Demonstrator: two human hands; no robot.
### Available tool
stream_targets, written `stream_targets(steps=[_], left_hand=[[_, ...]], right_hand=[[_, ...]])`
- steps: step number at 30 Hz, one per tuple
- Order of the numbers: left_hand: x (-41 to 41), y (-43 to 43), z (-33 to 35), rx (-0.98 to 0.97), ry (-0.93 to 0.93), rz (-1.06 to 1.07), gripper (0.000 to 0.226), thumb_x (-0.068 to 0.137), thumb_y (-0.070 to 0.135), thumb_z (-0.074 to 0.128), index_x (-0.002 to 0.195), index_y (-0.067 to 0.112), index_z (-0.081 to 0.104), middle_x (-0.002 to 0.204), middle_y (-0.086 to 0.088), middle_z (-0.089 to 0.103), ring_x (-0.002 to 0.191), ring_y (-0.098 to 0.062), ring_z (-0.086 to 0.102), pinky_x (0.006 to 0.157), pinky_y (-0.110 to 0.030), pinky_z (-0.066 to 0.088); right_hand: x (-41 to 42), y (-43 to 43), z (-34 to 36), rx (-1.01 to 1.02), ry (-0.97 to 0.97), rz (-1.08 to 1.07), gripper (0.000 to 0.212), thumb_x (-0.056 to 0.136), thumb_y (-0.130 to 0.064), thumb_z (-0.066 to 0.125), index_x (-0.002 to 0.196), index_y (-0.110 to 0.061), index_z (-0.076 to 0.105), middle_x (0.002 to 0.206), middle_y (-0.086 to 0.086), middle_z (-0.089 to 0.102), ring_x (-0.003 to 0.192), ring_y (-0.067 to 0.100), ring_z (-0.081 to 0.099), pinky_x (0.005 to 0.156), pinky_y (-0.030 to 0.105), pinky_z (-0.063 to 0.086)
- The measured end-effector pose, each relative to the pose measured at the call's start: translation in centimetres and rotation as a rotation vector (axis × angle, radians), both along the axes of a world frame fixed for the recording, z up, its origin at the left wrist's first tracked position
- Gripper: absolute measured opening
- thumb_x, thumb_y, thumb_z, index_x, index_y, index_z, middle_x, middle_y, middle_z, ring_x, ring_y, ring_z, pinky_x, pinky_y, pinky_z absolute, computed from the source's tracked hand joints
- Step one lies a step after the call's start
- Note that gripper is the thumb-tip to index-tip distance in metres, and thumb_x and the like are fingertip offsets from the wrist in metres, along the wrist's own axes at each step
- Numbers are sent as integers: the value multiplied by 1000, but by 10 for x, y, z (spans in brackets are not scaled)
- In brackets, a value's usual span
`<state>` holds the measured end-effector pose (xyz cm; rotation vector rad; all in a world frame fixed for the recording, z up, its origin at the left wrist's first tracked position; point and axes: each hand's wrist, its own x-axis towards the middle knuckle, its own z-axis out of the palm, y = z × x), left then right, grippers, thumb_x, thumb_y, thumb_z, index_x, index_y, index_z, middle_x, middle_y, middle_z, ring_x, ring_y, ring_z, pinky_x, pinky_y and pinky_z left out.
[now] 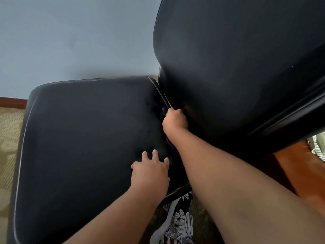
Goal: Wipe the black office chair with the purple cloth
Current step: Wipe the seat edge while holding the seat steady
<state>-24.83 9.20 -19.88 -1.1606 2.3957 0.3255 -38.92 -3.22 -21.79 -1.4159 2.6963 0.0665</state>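
Observation:
The black office chair fills the view: its padded seat [88, 138] lies at the left and its backrest [237, 67] rises at the right. My right hand [175, 119] is fisted on the purple cloth [171, 145], pushed into the crease where seat meets backrest. Only small bits of the cloth show, above the knuckles and below the wrist. My left hand [151, 170] rests flat on the seat's near right edge, fingers spread, holding nothing.
A pale blue wall [70, 41] stands behind the chair. A woven beige mat [8, 138] lies on the floor at the left. An orange-brown surface [299, 173] shows at the right, and black-and-white patterned fabric [179, 224] hangs below the seat.

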Motion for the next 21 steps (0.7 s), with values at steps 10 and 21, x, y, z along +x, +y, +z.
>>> stream_targets(steps=[10,21], left_hand=[[12,7,0,-45,146,82,62,101,47,49,156,39,23,167,-5,11,151,-35,8,114,-64,23],[27,-2,-6,-9,168,341,104,83,77,51,159,35,-6,167,-6,-14,151,-40,-14,114,-70,12]], right_hand=[[6,78,-2,155,51,75,65,103,-19,44,161,-14,14,149,28,36,116,38,61,82,46,59],[19,114,-8,11,-23,-11,64,101,-16,46,159,-13,19,140,18,43,104,28,66,71,36,53]])
